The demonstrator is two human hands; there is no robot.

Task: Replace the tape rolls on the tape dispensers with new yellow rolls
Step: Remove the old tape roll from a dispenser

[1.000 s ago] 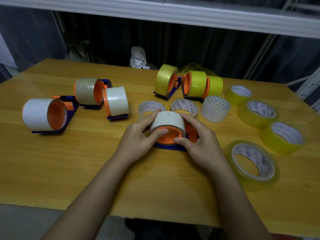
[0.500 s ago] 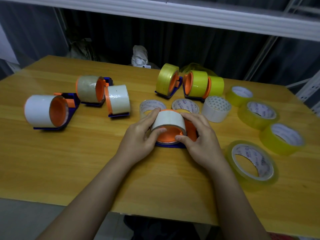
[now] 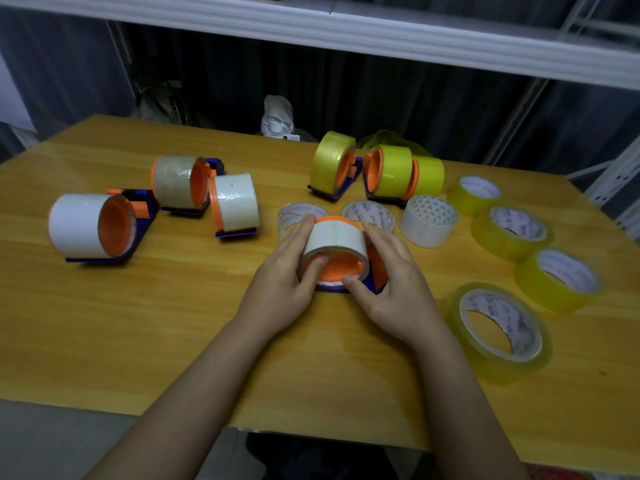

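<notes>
Hands (image 3: 284,289) (both) still grip white roll (image 3: 334,239), slightly raised.

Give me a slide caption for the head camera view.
Both hands, left and right, grip a white tape roll on its orange-and-blue dispenser.

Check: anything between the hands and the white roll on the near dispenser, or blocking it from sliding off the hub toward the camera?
Nothing visible. Both the left hand and right hand already grip the white roll on its orange hub. Bare table lies in front of it.
</notes>
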